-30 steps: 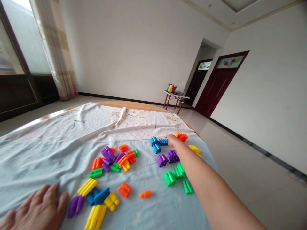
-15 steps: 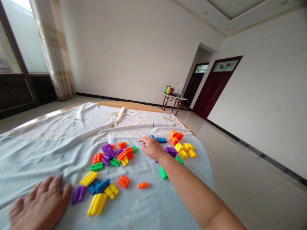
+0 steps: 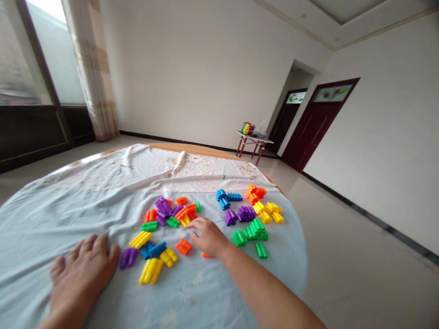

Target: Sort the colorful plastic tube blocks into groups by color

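Far side table [image 3: 255, 140] with plastic bag [image 3: 261, 131], toy blocks [image 3: 247, 128]

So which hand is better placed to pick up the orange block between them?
Probably the right: the right hand is just beside the orange block, fingers open and empty. The left hand lies flat on the pale blue cloth, farther off, with a purple block between.

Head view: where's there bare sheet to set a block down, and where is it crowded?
Bare sheet spreads left of the mixed block pile, above the left hand. Another patch lies right of the green blocks, near the sheet's edge, past the right hand. Crowded: that pile, plus the blue blocks, purple blocks and yellow blocks above the green.
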The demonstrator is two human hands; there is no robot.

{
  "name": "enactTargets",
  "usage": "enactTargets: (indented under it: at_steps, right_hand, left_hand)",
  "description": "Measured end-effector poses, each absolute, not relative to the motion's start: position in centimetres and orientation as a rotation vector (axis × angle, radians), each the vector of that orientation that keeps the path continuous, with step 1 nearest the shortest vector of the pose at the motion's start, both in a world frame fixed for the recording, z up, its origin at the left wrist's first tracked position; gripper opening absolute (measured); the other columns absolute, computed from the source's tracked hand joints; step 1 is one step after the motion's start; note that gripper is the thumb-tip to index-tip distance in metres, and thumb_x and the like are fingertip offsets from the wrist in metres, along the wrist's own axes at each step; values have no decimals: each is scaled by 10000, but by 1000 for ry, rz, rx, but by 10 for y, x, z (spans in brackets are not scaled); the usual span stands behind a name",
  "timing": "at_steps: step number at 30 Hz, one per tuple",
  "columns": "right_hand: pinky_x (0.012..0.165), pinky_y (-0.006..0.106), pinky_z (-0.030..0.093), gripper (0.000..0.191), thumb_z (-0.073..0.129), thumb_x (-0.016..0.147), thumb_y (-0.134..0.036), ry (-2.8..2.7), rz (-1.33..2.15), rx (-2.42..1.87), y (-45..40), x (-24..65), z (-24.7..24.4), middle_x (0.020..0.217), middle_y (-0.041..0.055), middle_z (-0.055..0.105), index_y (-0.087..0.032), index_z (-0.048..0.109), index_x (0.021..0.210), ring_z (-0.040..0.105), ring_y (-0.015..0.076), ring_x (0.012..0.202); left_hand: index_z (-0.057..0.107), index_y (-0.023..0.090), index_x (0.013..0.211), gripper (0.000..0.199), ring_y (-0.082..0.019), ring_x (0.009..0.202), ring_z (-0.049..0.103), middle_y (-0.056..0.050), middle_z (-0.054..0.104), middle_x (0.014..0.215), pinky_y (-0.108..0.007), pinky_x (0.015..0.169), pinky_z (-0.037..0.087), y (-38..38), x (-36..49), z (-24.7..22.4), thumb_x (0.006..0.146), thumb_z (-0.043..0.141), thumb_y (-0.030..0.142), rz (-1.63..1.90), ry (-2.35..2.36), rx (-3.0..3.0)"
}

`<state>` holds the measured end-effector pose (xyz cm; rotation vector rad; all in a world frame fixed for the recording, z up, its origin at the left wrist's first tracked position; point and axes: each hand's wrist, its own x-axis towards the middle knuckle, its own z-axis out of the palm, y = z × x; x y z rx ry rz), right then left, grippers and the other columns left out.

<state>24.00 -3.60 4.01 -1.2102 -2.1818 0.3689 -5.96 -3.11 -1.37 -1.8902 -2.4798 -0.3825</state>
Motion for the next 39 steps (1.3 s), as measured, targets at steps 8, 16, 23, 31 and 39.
enactTargets:
  at_steps: [8, 16, 23, 31, 39]
  right_hand:
    - [942, 322, 409, 280, 618, 762, -190, -2226, 454, -1013, -48, 196, 33, 1062, 52, 658, -189, 634, 1042, 568, 178, 1026]
    - [893, 305, 427, 227, 582, 792, -155, -2381, 485, -1130, -46, 182, 30, 959, 50, 685, -183, 671, 999, 594, 180, 952]
    - [888, 278, 439, 259, 516, 832, -159, -2278, 550, -1306, -38, 217, 36, 1029, 60, 677, -188, 671, 1037, 605, 165, 963]
    - [915, 328, 414, 309, 504, 833, -146, -2333, 366, -1322, -35, 216, 34, 1082, 64, 646, -207, 635, 1106, 557, 192, 1044]
    - [846, 379, 415, 423, 580, 778, -551, -2297, 175, -1513, -47, 203, 40, 950, 90, 646, -197, 665, 993, 553, 244, 968]
  left_hand:
    - [454, 138, 1321, 615, -294, 1320, 302, -136, 417, 1415, -492, 1086, 167, -44, -43, 5, 844, 226, 453, -399, -2495, -1828]
    - [465, 144, 1309, 614, -290, 1319, 307, -122, 421, 1414, -496, 1083, 167, -44, -45, 2, 847, 196, 447, -395, -2496, -1826]
    - [474, 147, 1303, 609, -291, 1317, 308, -134, 426, 1407, -498, 1084, 161, -43, -47, -1, 845, 218, 456, -418, -2485, -1822]
    - [466, 147, 1308, 614, -286, 1320, 302, -128, 420, 1412, -499, 1089, 158, -45, -44, 1, 846, 208, 459, -427, -2492, -1815]
    - [461, 149, 1310, 616, -285, 1327, 292, -126, 411, 1421, -489, 1088, 158, -45, -43, 4, 850, 191, 457, -387, -2496, -1821]
